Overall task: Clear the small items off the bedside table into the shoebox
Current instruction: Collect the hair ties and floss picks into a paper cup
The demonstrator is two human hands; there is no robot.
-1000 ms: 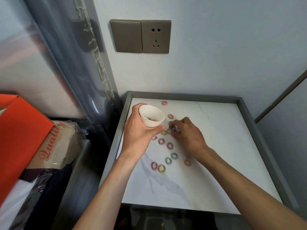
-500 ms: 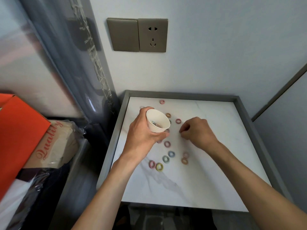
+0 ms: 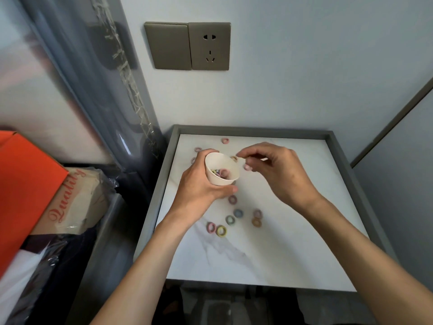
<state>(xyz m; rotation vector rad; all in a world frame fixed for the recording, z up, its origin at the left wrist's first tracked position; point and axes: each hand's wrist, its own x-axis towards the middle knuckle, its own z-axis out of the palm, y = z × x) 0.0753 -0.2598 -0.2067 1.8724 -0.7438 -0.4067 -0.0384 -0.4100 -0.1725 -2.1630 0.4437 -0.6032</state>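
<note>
Twelve loose rings: small coloured rings (image 3: 221, 231) counted on the white marble top. Seven lie clustered on the near side of the hands, three sit towards the back left corner, and two lie by the cup's rim under the right fingers.
Rings in the cup: several bunched at the bottom, too tangled to count, with a pink one uppermost.
Cup: one white paper cup (image 3: 221, 161), tilted with its mouth towards the right hand and held above the left half of the table.
Left hand (image 3: 199, 184): wrapped round the cup's wall, thumb across the near side.
Right hand (image 3: 281, 174): raised over the table, thumb and forefinger tips close together at the cup's rim, other fingers loosely curled. I cannot tell whether it holds a ring.
Bedside table (image 3: 246, 130): one, with a grey raised rim, set against the wall.
Box: one orange cardboard box (image 3: 23, 184) left of the table, well apart from both hands.
Package: one brown package printed "Quality" (image 3: 70, 200), in clear plastic, just beside the box.
Wall plates: one socket (image 3: 209, 46) and one blank switch plate (image 3: 167, 45), side by side above the table.
Since half a second ago: the right hand has come up from a closed fist low over the marble to the cup's rim. The left hand keeps the same grasp. The loose rings lie as they did.
</note>
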